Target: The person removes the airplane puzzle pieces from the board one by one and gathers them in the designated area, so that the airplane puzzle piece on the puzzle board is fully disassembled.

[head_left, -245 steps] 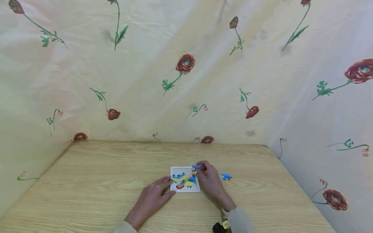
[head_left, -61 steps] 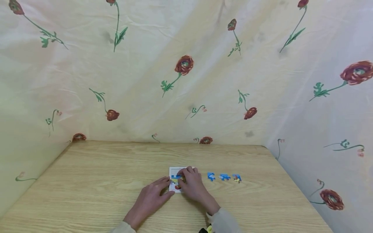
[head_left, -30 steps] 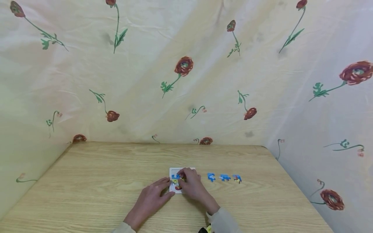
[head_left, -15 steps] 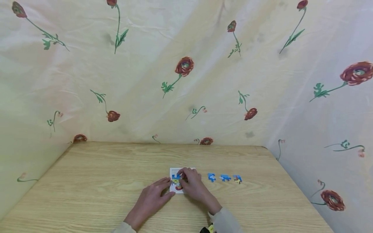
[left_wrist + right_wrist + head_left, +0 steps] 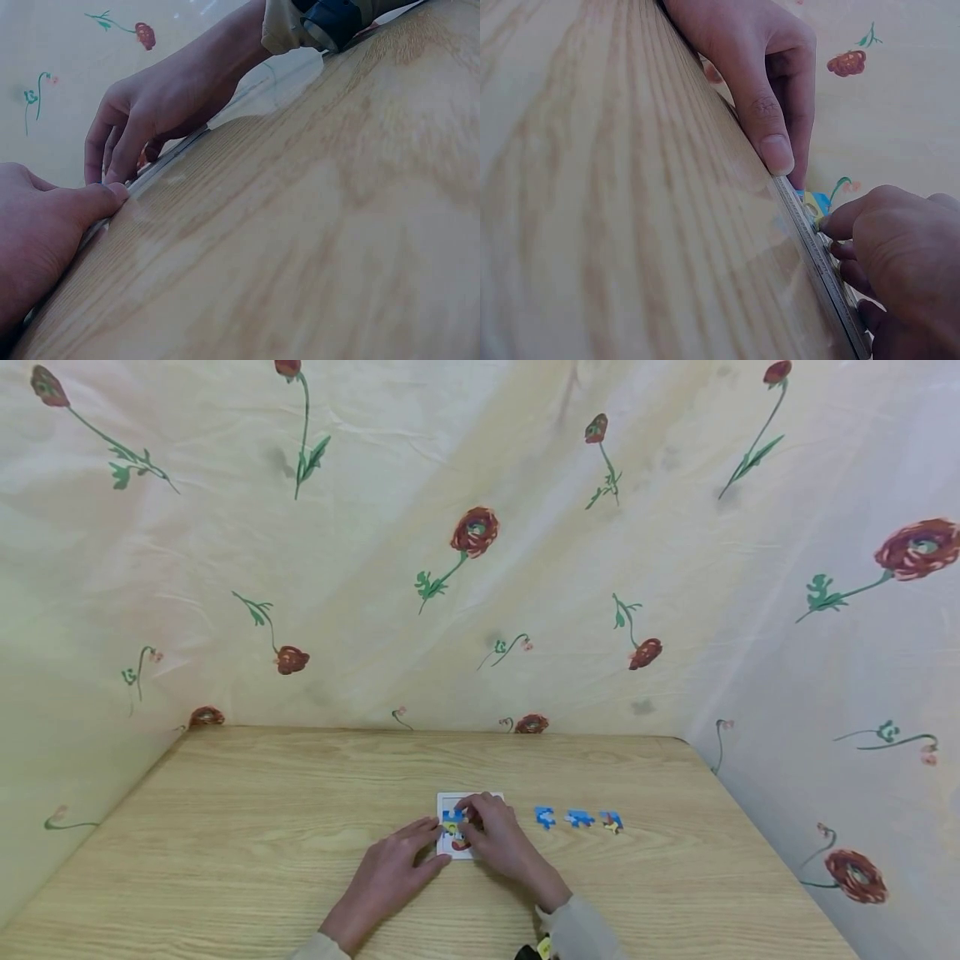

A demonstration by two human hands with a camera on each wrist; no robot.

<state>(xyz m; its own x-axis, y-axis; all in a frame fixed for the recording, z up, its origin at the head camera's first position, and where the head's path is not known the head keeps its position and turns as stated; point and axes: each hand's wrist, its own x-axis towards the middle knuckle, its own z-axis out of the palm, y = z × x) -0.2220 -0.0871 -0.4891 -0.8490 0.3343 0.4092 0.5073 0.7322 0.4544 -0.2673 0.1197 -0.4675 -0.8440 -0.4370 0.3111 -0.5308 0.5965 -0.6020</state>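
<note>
A small jigsaw puzzle in a white frame (image 5: pixel 441 843) lies on the table, showing part of a yellow and blue airplane picture. My left hand (image 5: pixel 396 862) holds the frame's near left corner, fingers at its left side and thumb at the near edge. Over the puzzle's middle, my right hand (image 5: pixel 501 839) has thumb and fingers curled together. In the right wrist view a blue and yellow puzzle piece (image 5: pixel 817 200) shows tilted up at these fingertips, which seem to pinch it. The right hand hides much of the puzzle.
Three loose pieces lie in a row right of the frame: a blue piece (image 5: pixel 544 817), a wider blue piece (image 5: pixel 579 818) and a red, yellow and blue piece (image 5: pixel 611 822). A flower-patterned curtain (image 5: pixel 360 568) stands behind the wooden table (image 5: pixel 300 785).
Since the oldest frame, the red, yellow and blue piece and another blue piece have joined the loose row. My right hand has moved left over the puzzle. In the last second it barely shifts.
</note>
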